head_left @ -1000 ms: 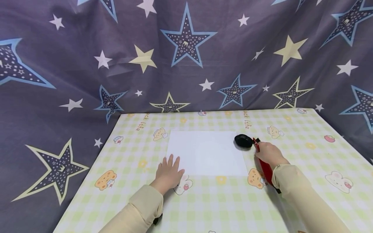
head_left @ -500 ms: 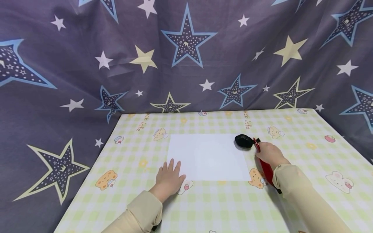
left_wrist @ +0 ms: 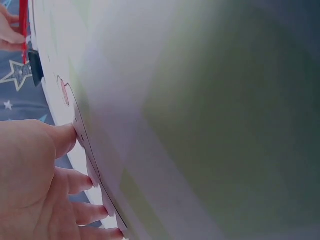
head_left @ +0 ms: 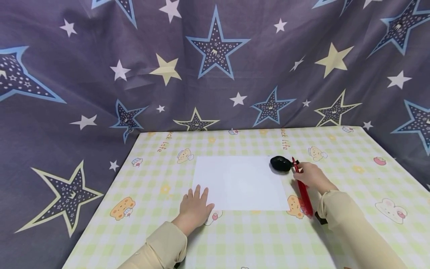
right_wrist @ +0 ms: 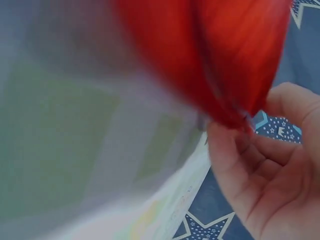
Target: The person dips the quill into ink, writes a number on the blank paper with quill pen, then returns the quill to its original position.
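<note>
A white sheet of paper lies on the patterned tablecloth. My left hand rests at its lower left corner with fingers spread, fingertips over the sheet's edge; the left wrist view shows this hand low along the cloth. To the right of the sheet, my right hand pinches a red feather pen. Its thin end points away from me and its wide feather points toward me. In the right wrist view, the feather tapers down to my thumb and fingers.
A black rounded object sits at the upper right corner of the paper, just left of my right hand. The table has a green and white checked cloth with cartoon prints. A dark star-patterned curtain hangs behind the table.
The paper has slid slightly toward me along with my left hand. My right hand has turned the red feather pen, so its thin end shows above the fingers and more of the feather is visible.
</note>
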`<control>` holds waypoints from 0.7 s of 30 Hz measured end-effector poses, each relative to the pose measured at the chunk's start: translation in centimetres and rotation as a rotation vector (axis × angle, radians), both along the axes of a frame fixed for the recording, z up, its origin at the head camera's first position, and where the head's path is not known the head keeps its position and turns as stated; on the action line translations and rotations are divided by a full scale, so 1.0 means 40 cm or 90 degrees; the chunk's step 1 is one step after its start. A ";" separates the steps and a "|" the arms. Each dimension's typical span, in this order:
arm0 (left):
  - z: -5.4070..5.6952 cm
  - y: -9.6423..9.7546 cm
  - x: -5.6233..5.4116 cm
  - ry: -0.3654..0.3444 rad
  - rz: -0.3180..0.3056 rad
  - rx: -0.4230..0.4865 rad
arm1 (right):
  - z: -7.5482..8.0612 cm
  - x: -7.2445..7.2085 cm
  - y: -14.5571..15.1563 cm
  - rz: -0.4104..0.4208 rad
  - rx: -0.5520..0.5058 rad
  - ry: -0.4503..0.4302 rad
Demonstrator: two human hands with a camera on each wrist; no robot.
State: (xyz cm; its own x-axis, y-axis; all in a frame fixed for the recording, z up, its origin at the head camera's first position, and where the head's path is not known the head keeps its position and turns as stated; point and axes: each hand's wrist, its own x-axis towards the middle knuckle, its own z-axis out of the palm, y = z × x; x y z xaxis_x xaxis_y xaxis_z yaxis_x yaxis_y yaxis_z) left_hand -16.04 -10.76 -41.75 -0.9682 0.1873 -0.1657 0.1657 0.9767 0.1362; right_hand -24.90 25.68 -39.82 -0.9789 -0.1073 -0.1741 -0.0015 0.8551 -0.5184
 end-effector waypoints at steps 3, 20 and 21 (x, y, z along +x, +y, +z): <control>0.000 0.000 -0.001 -0.001 0.000 0.000 | 0.004 0.004 0.002 -0.015 -0.084 -0.006; 0.006 0.000 0.002 -0.010 0.004 0.005 | 0.042 0.029 0.001 -0.025 -0.352 -0.030; 0.007 0.000 0.003 -0.010 0.003 0.005 | 0.043 0.030 0.000 -0.026 -0.357 -0.034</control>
State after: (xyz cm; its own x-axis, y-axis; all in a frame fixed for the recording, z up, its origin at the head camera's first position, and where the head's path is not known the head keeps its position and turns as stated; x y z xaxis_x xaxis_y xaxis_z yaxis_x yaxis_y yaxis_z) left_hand -15.94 -10.74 -41.48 -0.9664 0.1838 -0.1799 0.1586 0.9765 0.1458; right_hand -23.70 25.68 -38.09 -0.9757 -0.1594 -0.1503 0.0642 0.4478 -0.8918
